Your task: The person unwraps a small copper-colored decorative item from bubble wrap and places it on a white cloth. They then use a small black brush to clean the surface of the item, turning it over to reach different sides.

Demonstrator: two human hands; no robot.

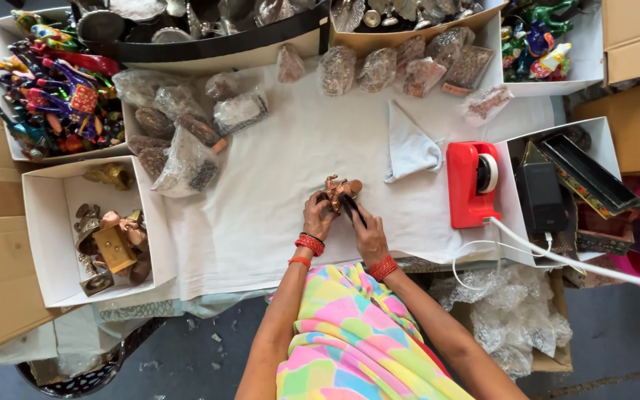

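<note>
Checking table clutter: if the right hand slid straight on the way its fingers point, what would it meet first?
Probably the copper figurine that the right hand already touches; past it, bare white cloth.

We see a table under a white cloth (261, 222); on it lie a folded pale blue cloth (411, 144), a red plastic tape dispenser (470, 184), clear plastic packets of figurines (187, 163) and white cardboard boxes (46, 244).

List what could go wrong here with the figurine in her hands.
1. The figurine is held just above the cloth by the left hand while the right hand works a dark tool on it; a slip might scratch it.
2. The white cable trails off the table near her right arm and could snag, dragging the tape dispenser.
</note>
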